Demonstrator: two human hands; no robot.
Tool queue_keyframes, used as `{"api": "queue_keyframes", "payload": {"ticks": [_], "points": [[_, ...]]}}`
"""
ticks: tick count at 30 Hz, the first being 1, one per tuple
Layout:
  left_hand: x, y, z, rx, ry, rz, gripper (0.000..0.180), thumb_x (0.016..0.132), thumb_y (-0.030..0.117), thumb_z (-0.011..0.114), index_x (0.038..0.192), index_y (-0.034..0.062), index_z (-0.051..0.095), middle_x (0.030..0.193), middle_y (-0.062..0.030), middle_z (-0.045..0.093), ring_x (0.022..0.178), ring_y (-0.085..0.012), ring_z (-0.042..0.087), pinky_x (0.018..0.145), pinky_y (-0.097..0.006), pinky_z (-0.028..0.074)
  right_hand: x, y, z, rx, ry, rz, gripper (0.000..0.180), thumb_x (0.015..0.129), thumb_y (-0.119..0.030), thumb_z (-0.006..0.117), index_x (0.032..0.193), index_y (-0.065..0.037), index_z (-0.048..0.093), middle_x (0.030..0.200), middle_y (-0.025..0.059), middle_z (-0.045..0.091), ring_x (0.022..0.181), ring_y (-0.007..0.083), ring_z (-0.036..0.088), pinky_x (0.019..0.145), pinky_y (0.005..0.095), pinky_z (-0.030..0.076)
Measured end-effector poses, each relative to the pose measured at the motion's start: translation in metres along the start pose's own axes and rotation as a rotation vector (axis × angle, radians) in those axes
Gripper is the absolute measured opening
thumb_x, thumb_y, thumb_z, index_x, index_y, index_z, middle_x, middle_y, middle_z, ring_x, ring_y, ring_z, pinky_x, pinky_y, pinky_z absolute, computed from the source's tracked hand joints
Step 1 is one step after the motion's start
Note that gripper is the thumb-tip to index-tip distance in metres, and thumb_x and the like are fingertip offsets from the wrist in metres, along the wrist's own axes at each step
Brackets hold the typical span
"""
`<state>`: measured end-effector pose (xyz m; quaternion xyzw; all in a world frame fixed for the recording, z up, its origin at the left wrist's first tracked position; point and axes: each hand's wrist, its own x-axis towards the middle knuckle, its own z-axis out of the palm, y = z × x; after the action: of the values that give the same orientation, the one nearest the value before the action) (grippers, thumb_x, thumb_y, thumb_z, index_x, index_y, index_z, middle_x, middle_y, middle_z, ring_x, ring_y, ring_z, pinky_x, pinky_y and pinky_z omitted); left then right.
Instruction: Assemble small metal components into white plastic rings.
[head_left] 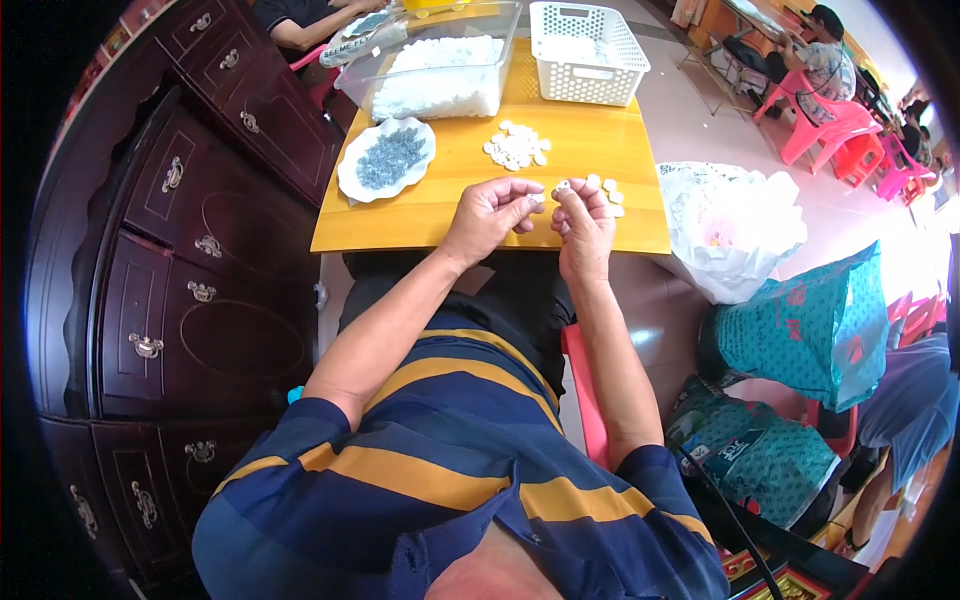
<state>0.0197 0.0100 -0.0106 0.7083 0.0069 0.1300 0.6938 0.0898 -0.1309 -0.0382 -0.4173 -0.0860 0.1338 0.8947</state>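
Close together over the near edge of the yellow wooden table [450, 222], both my hands are closed in pinches. My left hand [490, 215] grips a small white piece [537, 198] between thumb and fingertips. In my right hand [585, 225] a small pale piece [562, 186] shows at the tips of thumb and forefinger; its exact kind is too small to make out. Several small white round pieces [610, 190] lie just beyond my right hand. A larger heap of white round pieces [516, 146] sits farther back. To the left, a white scalloped plate [350, 180] holds small grey-blue pieces [392, 158].
At the table's back stand a clear plastic bin [365, 85] full of white pieces and a white perforated basket [590, 87]. Dark wooden drawers [215, 260] flank the left. White [735, 225] and teal bags [800, 325] crowd the right. Other people sit farther off.
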Motion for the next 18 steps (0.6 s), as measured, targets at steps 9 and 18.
{"api": "queue_keyframes", "payload": {"ticks": [9,18], "points": [[0.0016,-0.0017,-0.0001,-0.021,0.046,-0.007,0.013,0.094,0.004,0.065,0.107,0.0015,0.066,0.085,0.0004,0.065,0.066,-0.0050,0.059,0.060,-0.020,0.051,-0.0025,0.0033,0.0040,-0.029,-0.044,0.017,0.013,0.095,-0.010,0.066,0.106,-0.006,0.061,0.092,0.0035,0.067,0.078,0.0104,0.064,0.069,0.0229,0.051],[0.0001,0.0020,0.0004,0.031,0.082,-0.064,0.010,0.096,0.006,0.063,0.105,0.0024,0.065,0.086,-0.0009,0.065,0.066,-0.0057,0.056,0.059,-0.021,0.050,-0.0048,0.0045,0.0068,-0.003,-0.093,0.062,0.013,0.095,-0.008,0.065,0.106,-0.004,0.059,0.095,0.0036,0.066,0.083,0.0127,0.066,0.075,0.0258,0.052]]}}
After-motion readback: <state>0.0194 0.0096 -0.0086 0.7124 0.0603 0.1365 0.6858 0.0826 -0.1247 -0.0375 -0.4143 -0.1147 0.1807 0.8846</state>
